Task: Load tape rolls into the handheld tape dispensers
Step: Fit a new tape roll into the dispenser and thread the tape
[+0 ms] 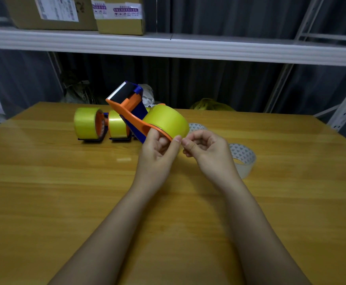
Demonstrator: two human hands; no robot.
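My left hand (159, 145) grips an orange and blue tape dispenser (134, 112) by its lower edge, holding it tilted above the table with the serrated blade pointing up and left. A yellow tape roll (166, 120) sits on the dispenser. My right hand (204, 147) has its thumb and forefinger pinched together at the roll's near edge, next to my left thumb; whether it holds the tape end cannot be told. Behind, two more dispensers stand on the table, each with a yellow roll: the left roll (85, 122) and the right roll (116, 124).
A wooden table (65, 192) fills the foreground. Two pale tape rolls with triangle-patterned liners lie right of my hands, the near one (243, 159) and the far one (196, 126). A white shelf (209, 48) with cardboard boxes (118, 15) runs overhead. Bags lie behind the table.
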